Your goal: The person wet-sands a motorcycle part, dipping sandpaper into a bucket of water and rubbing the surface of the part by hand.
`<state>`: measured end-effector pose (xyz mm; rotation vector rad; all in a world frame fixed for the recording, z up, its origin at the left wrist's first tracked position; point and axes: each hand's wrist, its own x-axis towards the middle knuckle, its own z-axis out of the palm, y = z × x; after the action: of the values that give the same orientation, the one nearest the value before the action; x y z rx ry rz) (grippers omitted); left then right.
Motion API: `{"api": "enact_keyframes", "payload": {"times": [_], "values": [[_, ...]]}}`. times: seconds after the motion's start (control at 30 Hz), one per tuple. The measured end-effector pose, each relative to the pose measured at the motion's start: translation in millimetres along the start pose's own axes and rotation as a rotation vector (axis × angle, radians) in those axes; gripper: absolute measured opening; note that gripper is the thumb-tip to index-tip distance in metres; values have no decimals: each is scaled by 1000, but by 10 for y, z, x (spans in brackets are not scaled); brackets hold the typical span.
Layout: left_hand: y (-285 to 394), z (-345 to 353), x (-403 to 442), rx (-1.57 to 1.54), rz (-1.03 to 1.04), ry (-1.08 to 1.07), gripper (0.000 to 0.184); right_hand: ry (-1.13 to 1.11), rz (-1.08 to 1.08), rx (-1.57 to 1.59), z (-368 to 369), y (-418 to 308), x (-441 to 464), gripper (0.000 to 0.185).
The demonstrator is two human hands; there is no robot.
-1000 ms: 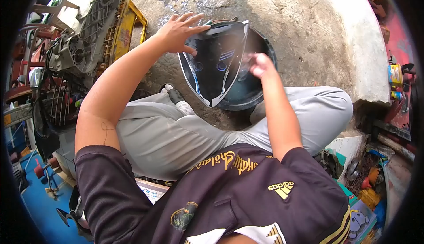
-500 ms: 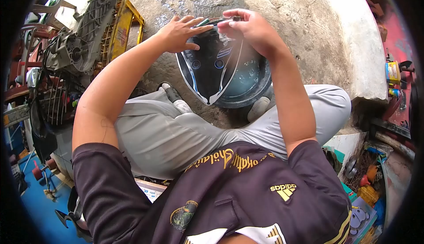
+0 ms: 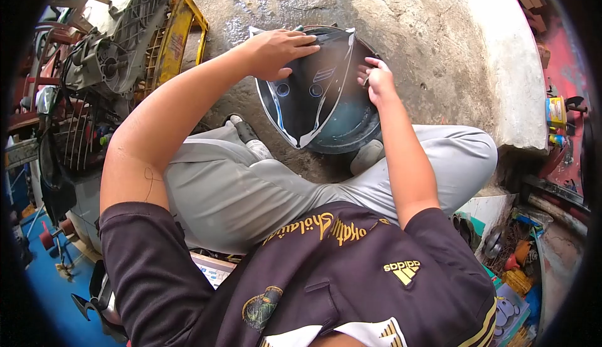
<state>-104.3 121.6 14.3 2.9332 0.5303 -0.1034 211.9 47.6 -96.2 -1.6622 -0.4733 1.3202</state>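
Observation:
A black motorcycle fairing panel [image 3: 304,105] with white edging, blue marks and two round details leans over a dark round basin [image 3: 370,124] that holds water. My left hand [image 3: 276,53] lies over the panel's upper left part, fingers stretched out. A small greenish piece shows by its fingertips; its kind I cannot make out. To the right of the panel, my right hand [image 3: 379,82] hovers by the basin's right rim with its fingers apart and slightly blurred. Nothing shows clearly in it.
At the left stand a yellow crate [image 3: 179,30] and a metal engine casing [image 3: 135,39]. A concrete block [image 3: 517,71] is on the right. Assorted tools and parts [image 3: 520,265] lie at lower right. My legs [image 3: 251,190] flank the basin on wet concrete.
My right hand has moved from the panel's top edge down and right, to the basin's side. My left hand has shifted slightly right, staying over the panel.

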Motion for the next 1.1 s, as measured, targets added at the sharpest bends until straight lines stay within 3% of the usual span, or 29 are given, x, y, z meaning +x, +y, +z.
{"api": "enact_keyframes", "payload": {"times": [0.07,0.1,0.2,0.27,0.3,0.4,0.43,0.53,0.67,0.77,0.83,0.93,1.1], "values": [[38,-49,8,11,30,29,90,-14,-106,-420,-75,291,254,55],[33,-68,13,14,32,28,90,-35,-55,-504,-17,222,98,59],[19,-95,17,-73,-6,-70,99,11,-154,-823,-123,663,352,49],[8,-38,18,-69,2,-5,101,-22,10,-1175,-133,868,456,46],[28,-67,18,-68,2,-5,101,-22,9,-1174,-135,821,455,46],[75,-219,-27,-105,-94,-1,99,-205,457,208,-150,557,390,45],[41,-248,-39,-141,-167,-22,96,-277,448,358,-140,444,416,48],[-123,-244,-160,-208,-280,0,88,-280,190,380,-23,-139,101,55],[-282,-98,-274,-177,-348,7,78,-191,-104,204,56,-776,-206,49],[-250,-45,-199,-152,-408,-69,77,-274,-106,191,297,-1109,-430,46],[-272,-29,-176,-148,-397,-83,76,-427,-141,-133,526,-1249,-580,44],[-273,-30,-243,-190,-346,19,75,-588,-197,-274,806,-1399,-737,44],[-174,1,-210,-240,-383,57,69,-689,-225,-264,949,-1519,-766,51]]}}
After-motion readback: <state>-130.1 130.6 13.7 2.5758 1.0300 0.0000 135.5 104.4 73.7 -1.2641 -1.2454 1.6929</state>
